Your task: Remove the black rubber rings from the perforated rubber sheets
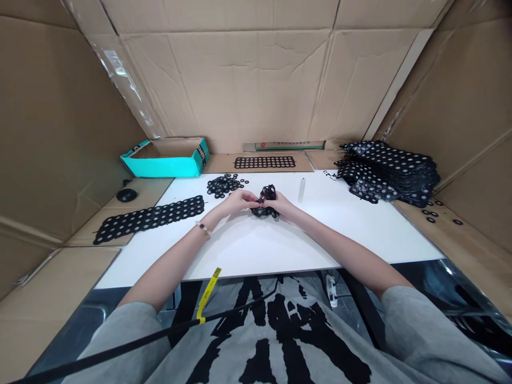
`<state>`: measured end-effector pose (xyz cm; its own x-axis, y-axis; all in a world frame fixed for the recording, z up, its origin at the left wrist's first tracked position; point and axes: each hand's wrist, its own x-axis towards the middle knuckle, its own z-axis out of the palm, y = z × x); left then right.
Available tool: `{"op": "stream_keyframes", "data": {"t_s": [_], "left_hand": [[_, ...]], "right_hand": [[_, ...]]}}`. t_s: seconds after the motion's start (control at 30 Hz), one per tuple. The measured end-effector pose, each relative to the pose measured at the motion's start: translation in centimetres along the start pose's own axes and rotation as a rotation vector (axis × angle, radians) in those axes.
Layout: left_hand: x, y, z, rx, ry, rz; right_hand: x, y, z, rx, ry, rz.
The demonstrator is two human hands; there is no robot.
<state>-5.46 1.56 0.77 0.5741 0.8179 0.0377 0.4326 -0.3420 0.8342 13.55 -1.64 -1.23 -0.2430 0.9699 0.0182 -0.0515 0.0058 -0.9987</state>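
The left hand (240,199) pinches the left edge of a crumpled black bundle (269,193) between thumb and fingers. The right hand (281,204) grips the bundle's other side, its fingers closed in; they are partly hidden, so their exact hold is hard to make out. Cardboard walls (228,85) rise behind the bundle and to both sides of it. Beneath the bundle lies the white tabletop (320,229). A thick stack of black dotted sheets (404,168) is piled well to the bundle's right and farther back. The turquoise box (164,167) sits behind the bundle, well to its left. A long dotted strip (152,218) lies to the bundle's left, and a shorter dotted panel (264,162) lies flat behind it. A heap of small black rings (224,185) is near, behind and left of the bundle. A slim whitish tube (301,190) lies just right of the bundle; loose rings (431,220) are scattered far to its right.
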Motion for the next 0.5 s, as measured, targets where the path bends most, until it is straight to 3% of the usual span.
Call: {"op": "stream_keyframes", "data": {"t_s": [0.07,0.13,0.23,0.37,0.5], "left_hand": [[0.2,-0.3,-0.1,-0.087,-0.012,-0.051],[0.5,-0.8,-0.3,-0.135,0.054,-0.066],[1.0,-2.0,-1.2,-0.141,0.307,-0.058],[0.7,-4.0,-4.5,-0.102,0.677,-0.104],[-0.2,-5.5,-7.5,0.091,0.801,-0.155]], "right_hand": [[0.3,0.5,0.2,-0.09,0.051,-0.018],[0.5,1.0,0.3,-0.166,0.096,-0.035],[0.7,1.2,0.3,-0.166,0.13,0.002],[0.4,0.6,0.1,-0.01,0.145,0.113],[0.2,0.1,0.2,0.061,0.135,0.155]]}}
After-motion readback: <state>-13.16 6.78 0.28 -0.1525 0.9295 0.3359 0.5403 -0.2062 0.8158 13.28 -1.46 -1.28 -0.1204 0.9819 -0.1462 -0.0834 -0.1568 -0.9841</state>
